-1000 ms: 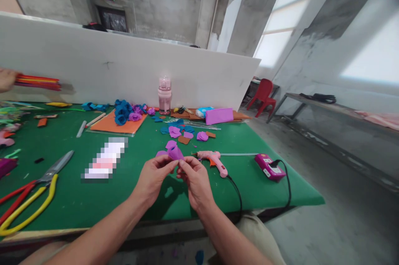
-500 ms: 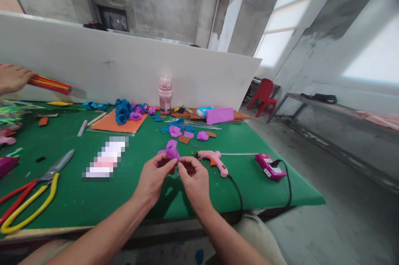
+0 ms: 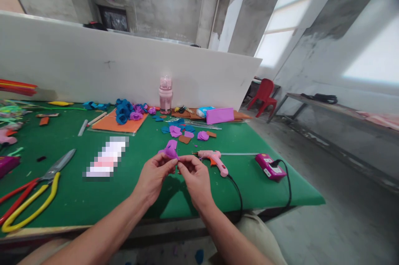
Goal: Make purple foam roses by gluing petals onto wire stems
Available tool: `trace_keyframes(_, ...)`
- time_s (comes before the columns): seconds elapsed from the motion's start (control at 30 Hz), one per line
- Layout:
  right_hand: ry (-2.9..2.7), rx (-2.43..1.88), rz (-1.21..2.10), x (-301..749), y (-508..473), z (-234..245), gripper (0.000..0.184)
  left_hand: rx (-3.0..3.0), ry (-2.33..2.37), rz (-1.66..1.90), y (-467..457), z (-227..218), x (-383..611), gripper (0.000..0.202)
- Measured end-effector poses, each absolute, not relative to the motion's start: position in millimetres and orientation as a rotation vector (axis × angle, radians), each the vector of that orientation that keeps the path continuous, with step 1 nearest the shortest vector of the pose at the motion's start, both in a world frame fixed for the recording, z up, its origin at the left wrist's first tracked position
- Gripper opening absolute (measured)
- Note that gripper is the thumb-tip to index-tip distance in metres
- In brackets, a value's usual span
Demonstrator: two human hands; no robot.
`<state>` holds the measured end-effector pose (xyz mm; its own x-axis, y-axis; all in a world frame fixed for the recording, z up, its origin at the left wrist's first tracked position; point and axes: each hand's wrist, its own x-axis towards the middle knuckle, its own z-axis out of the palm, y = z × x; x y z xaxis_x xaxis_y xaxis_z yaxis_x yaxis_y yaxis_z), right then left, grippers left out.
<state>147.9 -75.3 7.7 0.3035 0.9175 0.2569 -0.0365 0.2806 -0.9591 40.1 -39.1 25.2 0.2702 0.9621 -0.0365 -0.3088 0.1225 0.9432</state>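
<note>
A small purple paper flower (image 3: 171,149) with curled petals is held over the green table, just above my fingertips. My left hand (image 3: 155,174) pinches its base between thumb and forefinger. From the other side my right hand (image 3: 195,175) is closed on the same base, thumb and fingertips together, so the pinched part is mostly hidden. Just right of the flower lies a pink hot glue gun (image 3: 214,159) with a glue stick in its back. Behind it are loose purple petals (image 3: 203,135) and blue petals (image 3: 177,122).
Large scissors (image 3: 50,177) with red and yellow handles lie at left. Finished blue flowers (image 3: 123,111) rest on an orange sheet (image 3: 114,125). A pink bottle (image 3: 165,95) stands against the white partition (image 3: 134,65). A purple power box (image 3: 270,167) with a black cord sits at right.
Another person's hand at far left has gone out of view, and the bundle of red and yellow sticks has shifted left. My hands and the purple flower are nearly unmoved.
</note>
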Motion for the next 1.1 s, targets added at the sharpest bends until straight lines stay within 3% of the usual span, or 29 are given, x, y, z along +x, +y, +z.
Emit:
trace_keyframes(0.23, -0.965, -0.999, 0.946, 150.0, -75.2, 9.4, 0.009, 1.101, 0.804, 1.088, -39.9, 25.7, 39.7, 0.018)
trace_keyframes(0.63, -1.037, -1.101, 0.794, 150.5, -77.4, 12.8, 0.009, 1.164, 0.814, 1.113, -38.2, 21.5, 38.7, 0.019)
trace_keyframes(0.87, -0.943, -1.082, 0.917, 149.8, -75.0, 13.2, 0.012, 1.169, 0.846, 1.098, -38.6, 21.7, 38.5, 0.022)
trace_keyframes(1.1, -1.092, -1.342, 0.712, 229.6, -66.0, 31.8, 0.021, 1.089, 0.875, 1.061, -39.3, 28.0, 36.1, 0.024)
